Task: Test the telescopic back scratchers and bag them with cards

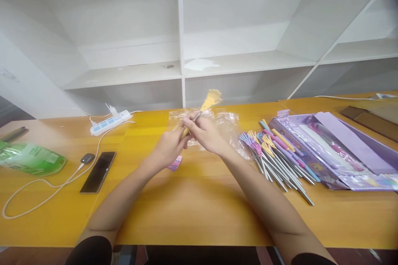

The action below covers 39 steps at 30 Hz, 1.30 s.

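Note:
A stick with a yellow hand-shaped head (212,98) points up and away, a short metal section showing below the head. My left hand (172,143) is closed around its yellow lower part. My right hand (205,131) is closed on the same stick, fingers touching the metal section. Clear plastic bags (228,126) lie on the table behind and beside my hands. Near my left wrist is a small pink and purple card (175,163), partly hidden by that hand. To the right, several metal rods with coloured hand-shaped heads (267,145) lie in a pile with coloured handles (281,140).
A purple open box (348,132) with wrapped items is at the right. On the left are a power strip (111,122), a phone (98,172), a white cable (46,211), a small black device (87,158) and a green bag (34,159). White shelves (133,75) stand behind.

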{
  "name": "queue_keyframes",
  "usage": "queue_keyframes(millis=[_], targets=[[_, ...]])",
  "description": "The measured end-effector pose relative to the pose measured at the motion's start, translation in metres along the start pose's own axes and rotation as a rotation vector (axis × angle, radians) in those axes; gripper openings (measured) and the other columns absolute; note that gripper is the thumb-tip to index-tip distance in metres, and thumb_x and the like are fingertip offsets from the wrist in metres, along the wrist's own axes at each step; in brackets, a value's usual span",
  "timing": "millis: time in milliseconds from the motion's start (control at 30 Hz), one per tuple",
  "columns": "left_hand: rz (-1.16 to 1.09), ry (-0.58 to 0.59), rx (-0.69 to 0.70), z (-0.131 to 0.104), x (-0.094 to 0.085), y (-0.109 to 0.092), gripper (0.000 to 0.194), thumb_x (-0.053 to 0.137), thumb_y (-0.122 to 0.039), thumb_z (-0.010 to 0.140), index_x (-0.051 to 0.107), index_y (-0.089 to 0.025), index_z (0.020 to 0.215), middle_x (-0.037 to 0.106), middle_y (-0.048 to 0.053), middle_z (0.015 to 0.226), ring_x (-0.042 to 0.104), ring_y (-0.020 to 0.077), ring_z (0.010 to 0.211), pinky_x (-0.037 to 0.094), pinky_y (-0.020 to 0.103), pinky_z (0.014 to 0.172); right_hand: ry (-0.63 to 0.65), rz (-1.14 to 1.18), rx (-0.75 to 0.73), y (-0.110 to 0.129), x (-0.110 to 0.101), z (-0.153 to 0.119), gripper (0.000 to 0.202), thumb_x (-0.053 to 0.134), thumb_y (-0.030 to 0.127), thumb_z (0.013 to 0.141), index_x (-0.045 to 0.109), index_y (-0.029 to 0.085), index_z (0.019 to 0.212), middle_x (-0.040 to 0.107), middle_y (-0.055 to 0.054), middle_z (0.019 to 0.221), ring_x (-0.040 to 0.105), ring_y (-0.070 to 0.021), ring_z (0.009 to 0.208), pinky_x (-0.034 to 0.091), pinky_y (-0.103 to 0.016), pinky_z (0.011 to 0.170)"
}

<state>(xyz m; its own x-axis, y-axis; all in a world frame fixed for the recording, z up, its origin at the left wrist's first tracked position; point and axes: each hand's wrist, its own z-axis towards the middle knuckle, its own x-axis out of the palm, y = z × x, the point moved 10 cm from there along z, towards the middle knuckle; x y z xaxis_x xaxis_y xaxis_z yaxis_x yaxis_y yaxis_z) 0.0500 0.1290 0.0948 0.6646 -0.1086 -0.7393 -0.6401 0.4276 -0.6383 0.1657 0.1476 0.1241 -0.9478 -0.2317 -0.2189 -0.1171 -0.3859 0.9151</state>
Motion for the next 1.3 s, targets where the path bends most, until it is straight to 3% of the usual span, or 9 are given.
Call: queue_keyframes(millis=[200,333,467,600,733,900,1033,1167,1300], targets=[[0.084,0.110,0.126,0.022,0.055,0.049,0.049,0.069,-0.045,0.102,0.060,-0.025,0.146,0.065,0.015,0.146,0.066,0.0315,0.126,0.053,0.048,0.110,-0.284,-0.007,-0.002,-0.014,-0.055,0.009,0.067,0.047,0.087,0.097,0.047,0.025,0.072,0.044,0.003,0.061,0.043,-0.0129,0.057,0.034,-0.027,0.052],[0.080,0.087,0.081,0.030,0.069,0.084,0.060,0.070,-0.031,0.100,0.052,-0.021,0.157,0.073,0.017,0.134,0.065,0.0341,0.129,0.050,0.051,0.113,-0.331,-0.018,0.020,-0.020,-0.080,0.013,0.069,0.051,0.089,0.093,0.040,0.026,0.068,0.040,0.003,0.061,0.038,-0.0129,0.057,0.035,-0.029,0.053],[0.050,0.073,0.103,0.032,0.074,0.089,0.055,0.075,-0.023,0.094,0.063,-0.019,0.147,0.080,0.011,0.109,0.072,0.0265,0.104,0.056,0.041,0.098,-0.285,0.003,0.060,-0.032,-0.079,0.018,0.068,0.052,0.090,0.092,0.037,0.027,0.072,0.037,0.005,0.063,0.036,-0.0115,0.054,0.038,-0.029,0.051],[0.030,-0.003,0.206,0.031,0.057,0.067,0.016,0.070,-0.018,0.097,0.079,-0.020,0.109,0.076,0.005,0.097,0.069,0.0172,0.083,0.055,0.032,0.084,-0.215,-0.041,0.083,-0.036,-0.078,0.020,0.061,0.049,0.084,0.097,0.044,0.026,0.079,0.039,0.006,0.064,0.036,-0.0115,0.053,0.035,-0.028,0.051],[0.007,-0.248,0.282,0.021,0.007,0.036,0.018,0.057,-0.018,0.104,0.075,-0.018,0.109,0.070,0.006,0.105,0.066,0.0120,0.080,0.055,0.026,0.075,-0.136,-0.144,0.037,-0.022,-0.080,0.017,0.049,0.065,0.070,0.097,0.066,0.021,0.090,0.054,0.002,0.077,0.049,-0.0135,0.071,0.040,-0.028,0.065],[0.052,-0.606,0.563,-0.021,-0.051,-0.028,0.012,0.065,-0.013,0.101,0.073,-0.020,0.106,0.070,0.004,0.100,0.067,0.0119,0.086,0.059,0.024,0.076,0.234,-0.203,-0.121,0.009,-0.034,0.004,0.052,0.091,0.053,0.081,0.076,0.025,0.122,0.051,0.005,0.083,0.049,-0.0120,0.075,0.042,-0.027,0.072],[0.009,-0.664,0.702,-0.046,-0.060,-0.063,0.018,0.072,-0.009,0.098,0.071,-0.022,0.111,0.071,0.002,0.094,0.068,0.0123,0.081,0.059,0.024,0.070,0.078,-0.201,-0.319,0.041,-0.035,-0.006,0.021,0.082,0.046,0.094,0.081,0.025,0.095,0.041,0.005,0.072,0.041,-0.0113,0.068,0.036,-0.028,0.066],[-0.181,-0.507,0.690,-0.045,-0.057,-0.068,0.005,0.073,-0.024,0.100,0.069,-0.021,0.098,0.071,0.004,0.087,0.069,0.0160,0.079,0.060,0.030,0.072,-0.099,-0.173,-0.436,0.062,-0.049,-0.020,0.011,0.081,0.037,0.097,0.079,0.028,0.091,0.046,0.003,0.076,0.042,-0.0119,0.068,0.037,-0.030,0.064],[-0.450,0.110,0.539,-0.028,-0.008,-0.063,0.032,0.055,-0.045,0.111,0.074,-0.020,0.104,0.075,0.010,0.093,0.072,0.0189,0.085,0.060,0.035,0.080,-0.193,-0.156,-0.525,0.078,-0.056,-0.036,0.009,0.073,0.031,0.102,0.077,0.029,0.094,0.061,-0.002,0.093,0.057,-0.0154,0.080,0.049,-0.033,0.073]])
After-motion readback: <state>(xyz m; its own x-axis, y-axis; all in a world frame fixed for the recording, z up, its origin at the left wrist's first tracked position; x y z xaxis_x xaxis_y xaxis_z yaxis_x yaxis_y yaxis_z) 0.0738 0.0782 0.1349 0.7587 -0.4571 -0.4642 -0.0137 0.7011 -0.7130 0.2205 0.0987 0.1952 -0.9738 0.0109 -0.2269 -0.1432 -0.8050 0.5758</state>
